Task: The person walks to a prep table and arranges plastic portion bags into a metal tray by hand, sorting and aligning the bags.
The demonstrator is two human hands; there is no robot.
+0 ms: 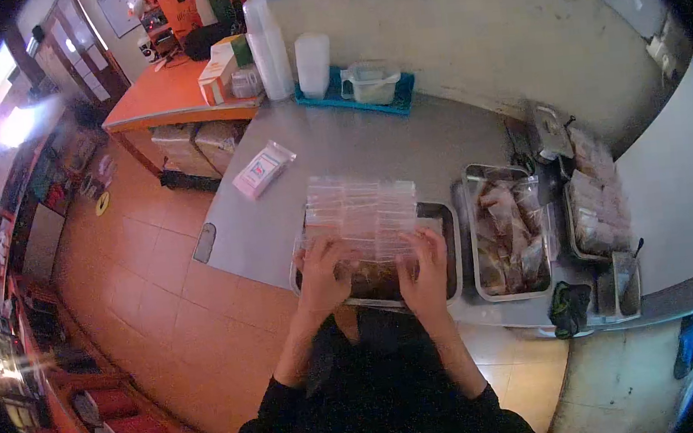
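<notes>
Rows of clear plastic packets lie across a metal tray in front of me, covering its far part. My left hand is at the near left corner of the packets, fingers curled over their edge. At the near right corner, my right hand bends its fingers onto the same packets, thumb lower down. Brownish contents show in the tray between my hands, too dim to name. Beyond, to the left, lies a pink and white plastic pack on the steel table.
Right of my hands stands a metal tray of bagged brown food. Farther right are another tray of filled bags, a narrow metal container and a dark cloth. A teal tray with white containers sits against the wall.
</notes>
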